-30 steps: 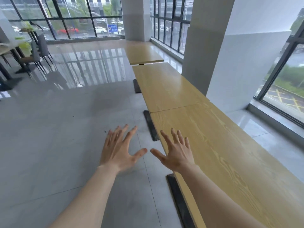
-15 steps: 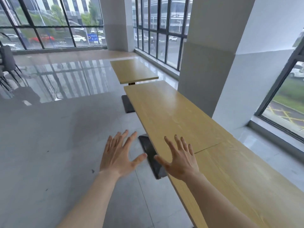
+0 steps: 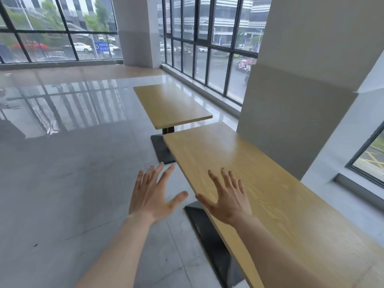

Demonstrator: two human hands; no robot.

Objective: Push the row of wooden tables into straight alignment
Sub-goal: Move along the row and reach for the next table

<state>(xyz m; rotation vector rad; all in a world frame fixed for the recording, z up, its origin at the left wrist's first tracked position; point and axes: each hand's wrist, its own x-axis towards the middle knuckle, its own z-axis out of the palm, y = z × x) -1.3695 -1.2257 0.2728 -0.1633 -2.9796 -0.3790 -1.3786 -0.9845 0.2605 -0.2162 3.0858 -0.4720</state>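
Wood, pale and grained, runs along my right side: the near counter [image 3: 259, 183] sits close against the white pillar [image 3: 291, 104], and beyond it the far counter [image 3: 170, 104] stands shifted to the left, its long edge out of line and a gap showing where the two ends should meet. My right hand [image 3: 227, 198] is spread flat with fingers fanned, over the near counter's left edge; I cannot tell whether the palm actually rests on the wood. My left hand [image 3: 152, 194] is spread too, hovering over the grey floor [image 3: 72, 183] and holding nothing. I judge both are raised ready to set against the far counter's edge. That one needs to go right, toward the windows [image 3: 207, 59], where bare floor leaves room; its dark base plate [image 3: 161, 148] lies near the near counter's corner and could catch it.
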